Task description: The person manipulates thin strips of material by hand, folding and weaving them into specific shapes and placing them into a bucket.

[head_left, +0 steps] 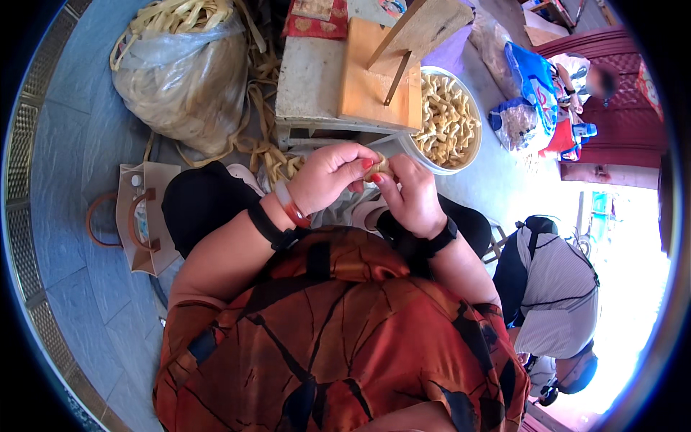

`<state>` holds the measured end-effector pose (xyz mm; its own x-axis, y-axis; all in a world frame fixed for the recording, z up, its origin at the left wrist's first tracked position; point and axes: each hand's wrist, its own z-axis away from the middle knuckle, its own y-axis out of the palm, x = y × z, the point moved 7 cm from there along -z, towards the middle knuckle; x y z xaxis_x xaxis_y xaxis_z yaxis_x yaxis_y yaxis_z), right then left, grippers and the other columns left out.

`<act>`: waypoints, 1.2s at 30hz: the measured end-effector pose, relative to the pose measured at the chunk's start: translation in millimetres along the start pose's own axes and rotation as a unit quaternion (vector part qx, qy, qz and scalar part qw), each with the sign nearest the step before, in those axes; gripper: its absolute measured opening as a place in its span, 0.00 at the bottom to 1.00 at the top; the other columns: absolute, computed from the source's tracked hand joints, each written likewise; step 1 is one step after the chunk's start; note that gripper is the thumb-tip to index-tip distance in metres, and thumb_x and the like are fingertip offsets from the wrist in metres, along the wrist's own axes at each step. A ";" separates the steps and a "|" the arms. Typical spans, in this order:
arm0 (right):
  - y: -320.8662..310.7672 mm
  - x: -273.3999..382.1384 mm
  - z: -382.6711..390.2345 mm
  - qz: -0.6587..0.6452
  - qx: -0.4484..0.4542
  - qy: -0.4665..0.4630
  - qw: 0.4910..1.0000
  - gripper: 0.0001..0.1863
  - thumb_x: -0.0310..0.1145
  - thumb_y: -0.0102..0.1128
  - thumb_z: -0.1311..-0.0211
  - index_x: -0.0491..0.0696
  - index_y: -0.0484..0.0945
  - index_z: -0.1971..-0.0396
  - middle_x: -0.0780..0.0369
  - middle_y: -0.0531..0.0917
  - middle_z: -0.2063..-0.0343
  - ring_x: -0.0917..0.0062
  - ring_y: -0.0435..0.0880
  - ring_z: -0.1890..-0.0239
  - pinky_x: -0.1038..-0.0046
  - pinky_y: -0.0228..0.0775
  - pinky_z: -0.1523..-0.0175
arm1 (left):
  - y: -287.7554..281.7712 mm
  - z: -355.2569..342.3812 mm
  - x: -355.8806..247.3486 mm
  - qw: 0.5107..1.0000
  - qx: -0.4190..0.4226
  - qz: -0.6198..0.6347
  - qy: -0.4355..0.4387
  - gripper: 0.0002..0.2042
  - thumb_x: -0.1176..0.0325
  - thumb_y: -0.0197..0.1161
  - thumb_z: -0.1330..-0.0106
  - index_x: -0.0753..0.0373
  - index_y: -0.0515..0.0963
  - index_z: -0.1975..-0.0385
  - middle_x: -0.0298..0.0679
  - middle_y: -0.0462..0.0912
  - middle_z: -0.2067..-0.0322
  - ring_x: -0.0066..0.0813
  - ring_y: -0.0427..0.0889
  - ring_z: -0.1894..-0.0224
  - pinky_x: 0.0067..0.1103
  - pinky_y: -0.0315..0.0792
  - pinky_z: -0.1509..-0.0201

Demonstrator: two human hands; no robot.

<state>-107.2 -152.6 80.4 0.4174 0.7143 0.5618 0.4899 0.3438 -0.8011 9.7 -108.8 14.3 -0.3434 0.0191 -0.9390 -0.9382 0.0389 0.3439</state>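
Note:
My left hand (332, 176) and my right hand (412, 194) meet above my lap. Between their fingertips they pinch a small pale-yellow piece (377, 168), which looks like a folded or woven flat strip. Fingers cover much of it, so its full shape is hidden. Just beyond my right hand stands a round white basin (440, 171), heaped with similar twisted yellowish pieces (446, 119). Long flat strips of the same colour (268, 155) trail over the floor beyond my left hand.
A large clear plastic bag (180, 97) of strips stands at the far left. Ahead, a low white table (308, 86) carries a wooden stand (378, 79) with an upright board and a metal rod. A handbag (140, 216) sits left. Another person (554, 281) bends at the right.

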 end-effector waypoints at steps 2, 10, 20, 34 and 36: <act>0.8 -3.6 0.9 -0.028 0.002 0.004 1.000 0.12 0.33 0.59 0.37 0.41 0.72 0.76 0.58 0.74 0.82 0.64 0.75 0.79 0.70 0.67 0.71 | 2.9 -1.9 -3.8 1.000 0.017 -0.020 -0.003 0.10 0.66 0.52 0.27 0.65 0.75 0.56 0.29 0.77 0.70 0.13 0.72 0.74 0.12 0.68 0.69; 0.7 -3.7 -3.4 -0.390 0.146 0.094 0.904 0.21 0.37 0.51 0.29 0.45 0.70 0.84 0.67 0.73 0.87 0.85 0.69 0.85 0.80 0.59 0.79 | 8.5 0.0 -18.3 0.976 0.064 0.199 -0.058 0.07 0.66 0.53 0.28 0.61 0.73 0.58 0.24 0.68 0.74 0.08 0.59 0.77 0.09 0.54 0.75; -8.3 -13.9 25.9 -0.466 0.212 0.132 0.849 0.20 0.39 0.50 0.29 0.45 0.72 0.81 0.69 0.75 0.85 0.86 0.71 0.84 0.80 0.59 0.79 | 3.8 -4.7 -9.7 0.972 0.084 0.213 -0.045 0.06 0.72 0.53 0.30 0.62 0.71 0.57 0.23 0.66 0.77 0.09 0.58 0.78 0.10 0.53 0.75; -10.6 1.0 4.8 -0.204 0.147 0.003 0.968 0.10 0.24 0.65 0.46 0.47 0.71 0.70 0.64 0.74 0.81 0.79 0.76 0.78 0.76 0.67 0.72 | 15.9 5.5 2.8 0.989 0.062 0.124 -0.058 0.07 0.70 0.55 0.30 0.61 0.71 0.56 0.22 0.72 0.75 0.07 0.62 0.76 0.10 0.56 0.74; -10.0 -7.5 8.2 -0.212 0.144 0.012 0.967 0.10 0.24 0.65 0.45 0.46 0.71 0.69 0.64 0.75 0.80 0.81 0.75 0.79 0.78 0.66 0.73 | 15.8 4.5 4.5 0.989 0.042 0.132 -0.045 0.06 0.70 0.55 0.30 0.61 0.72 0.56 0.22 0.71 0.76 0.07 0.62 0.77 0.10 0.56 0.74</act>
<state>-121.5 -156.4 82.4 0.2453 0.4585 0.8542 0.3896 0.7601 -0.5200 -6.4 -103.6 15.5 -0.5673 0.1277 -0.8135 -0.8082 0.1035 0.5798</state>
